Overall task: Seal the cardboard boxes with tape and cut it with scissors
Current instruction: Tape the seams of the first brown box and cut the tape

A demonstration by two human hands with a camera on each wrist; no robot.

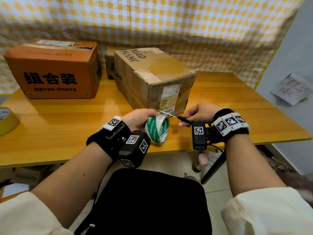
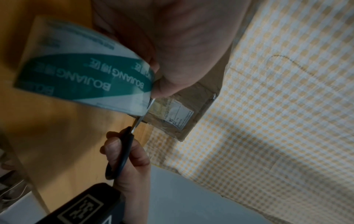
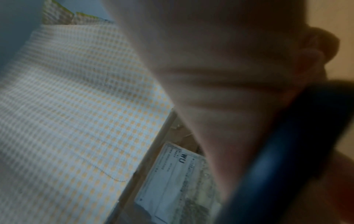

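Behind my hands an orange printed cardboard box [image 1: 52, 68] fills the upper left, a worn brown cardboard box [image 1: 152, 78] the centre – both on the yellow wooden table [image 1: 67, 122]. Lower centre, my left hand [image 1: 138, 118] grips the green-and-white tape roll [image 1: 157, 129]; my right hand [image 1: 196, 114] pinches black-handled scissors [image 1: 176, 116], blades touching the roll.

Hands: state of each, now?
Left hand: fingers grip the tape roll.
Right hand: fingers grip the scissors, blades at the roll.
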